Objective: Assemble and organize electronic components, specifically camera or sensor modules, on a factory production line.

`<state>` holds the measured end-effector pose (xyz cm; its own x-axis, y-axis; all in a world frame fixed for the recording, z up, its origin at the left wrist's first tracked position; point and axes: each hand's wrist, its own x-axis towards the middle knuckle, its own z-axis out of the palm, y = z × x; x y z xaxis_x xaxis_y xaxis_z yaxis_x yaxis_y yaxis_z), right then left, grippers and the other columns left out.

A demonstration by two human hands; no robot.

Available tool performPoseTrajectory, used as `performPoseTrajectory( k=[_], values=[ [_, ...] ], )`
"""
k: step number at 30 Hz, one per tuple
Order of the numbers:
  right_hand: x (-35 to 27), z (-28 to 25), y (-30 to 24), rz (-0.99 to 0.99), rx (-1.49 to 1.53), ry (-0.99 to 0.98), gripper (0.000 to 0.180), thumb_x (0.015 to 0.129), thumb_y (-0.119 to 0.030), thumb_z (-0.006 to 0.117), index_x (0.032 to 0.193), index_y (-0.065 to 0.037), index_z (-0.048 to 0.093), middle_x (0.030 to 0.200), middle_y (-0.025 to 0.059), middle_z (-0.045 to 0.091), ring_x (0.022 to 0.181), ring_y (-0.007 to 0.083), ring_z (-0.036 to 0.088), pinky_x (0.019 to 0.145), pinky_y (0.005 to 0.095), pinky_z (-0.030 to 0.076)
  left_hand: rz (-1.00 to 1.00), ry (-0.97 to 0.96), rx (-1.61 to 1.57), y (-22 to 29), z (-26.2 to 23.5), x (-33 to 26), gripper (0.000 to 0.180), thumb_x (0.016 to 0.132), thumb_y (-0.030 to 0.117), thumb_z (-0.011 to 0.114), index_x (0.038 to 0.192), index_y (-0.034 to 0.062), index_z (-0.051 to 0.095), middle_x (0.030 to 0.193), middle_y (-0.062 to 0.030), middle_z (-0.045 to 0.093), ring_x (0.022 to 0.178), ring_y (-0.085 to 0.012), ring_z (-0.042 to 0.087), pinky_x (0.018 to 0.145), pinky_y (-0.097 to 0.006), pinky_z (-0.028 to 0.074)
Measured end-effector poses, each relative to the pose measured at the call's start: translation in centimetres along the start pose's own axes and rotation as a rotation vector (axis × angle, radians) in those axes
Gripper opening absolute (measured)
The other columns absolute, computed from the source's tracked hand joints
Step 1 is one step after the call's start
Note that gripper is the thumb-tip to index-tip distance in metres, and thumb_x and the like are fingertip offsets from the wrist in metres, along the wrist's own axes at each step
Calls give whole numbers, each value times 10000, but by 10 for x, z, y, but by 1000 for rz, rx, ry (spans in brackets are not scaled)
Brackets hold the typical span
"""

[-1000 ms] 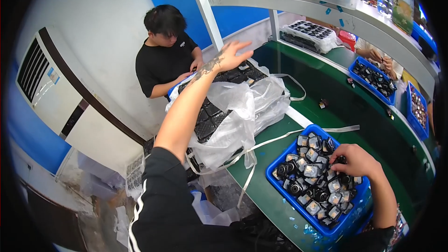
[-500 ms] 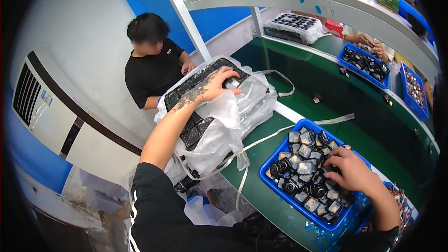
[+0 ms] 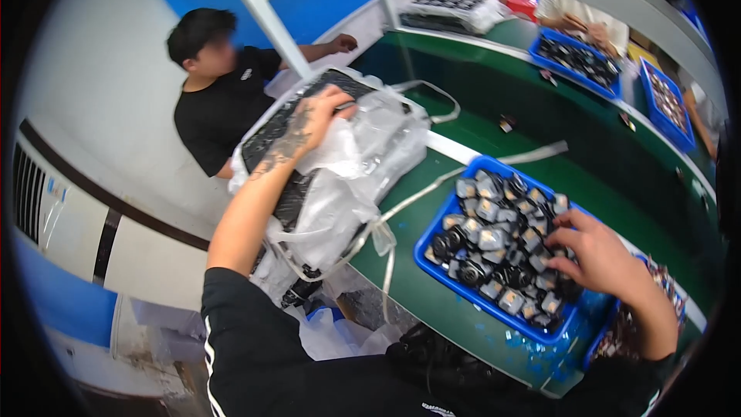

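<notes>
My left hand [image 3: 318, 117] is over a plastic-wrapped tray [image 3: 262, 135] of black compartments. Its fingers curl around a small dark piece [image 3: 344, 106], mostly hidden and blurred by motion. White plastic film [image 3: 340, 162] lies bunched beside that wrist. Over the right side of a blue bin [image 3: 423, 261] is my right hand [image 3: 590, 253], fingers bent and apart, the tips among the contents. Heaped in the bin are small black units with clear square covers [image 3: 492, 239]; a few show round black faces [image 3: 471, 272]. Whether the right fingertips touch a unit is hard to see.
A pale strap [image 3: 432, 185] runs across the green table [image 3: 401, 239]. Another bin [image 3: 617, 332] of small parts sits by my right forearm. A person in black [image 3: 220, 100] is beyond the wrapped tray. Across the belt, another person's hands [image 3: 587, 28] work above a blue bin [image 3: 575, 66].
The view has shifted. My left hand has moved back along the wrapped tray, its fingers more curled over the piece. My right hand stays at the bin. The person in black has stretched out an arm.
</notes>
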<state>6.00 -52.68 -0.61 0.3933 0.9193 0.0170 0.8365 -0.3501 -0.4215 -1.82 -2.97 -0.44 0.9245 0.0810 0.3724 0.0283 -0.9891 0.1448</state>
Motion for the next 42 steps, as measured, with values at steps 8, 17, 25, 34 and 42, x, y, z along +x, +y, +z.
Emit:
performPoseTrajectory(
  k=[8,17,25,34,42],
  values=[
    [-44,-17,16,68,-24,90,240,802,-149,738,1001,-29,675,1092,160,596,986,363,613,834,428,511,-284,216,-538,-62,-5,-9,246,957,208,624,992,-9,736,947,-85,721,923,-163,653,835,-275,479],
    [-112,-15,-1,411,48,160,269,709,-61,777,960,-25,686,1119,194,595,1038,379,602,873,414,500,-725,122,-1520,-56,-32,1,233,982,231,572,1099,53,666,987,-63,685,858,-175,671,766,-319,552],
    [-91,-16,-21,220,11,107,284,709,-113,800,967,-54,698,1108,156,613,976,364,631,831,425,524,-547,77,-1562,1,-53,-21,235,963,72,535,1186,32,595,1037,-125,668,915,-235,688,808,-398,592],
    [-51,-6,-53,-19,34,6,252,790,-192,767,991,-59,693,1056,146,632,955,347,635,821,408,526,-256,-374,-1459,193,16,-49,330,919,23,568,1248,23,577,1125,-77,585,873,-155,654,767,-306,564],
    [-95,-11,-40,46,120,-96,270,834,-204,731,1037,-34,676,1009,146,643,927,351,638,806,414,529,-7,277,-826,223,59,-48,303,822,-77,524,1048,39,689,1195,-105,535,975,-213,618,845,-312,503]
  ],
)
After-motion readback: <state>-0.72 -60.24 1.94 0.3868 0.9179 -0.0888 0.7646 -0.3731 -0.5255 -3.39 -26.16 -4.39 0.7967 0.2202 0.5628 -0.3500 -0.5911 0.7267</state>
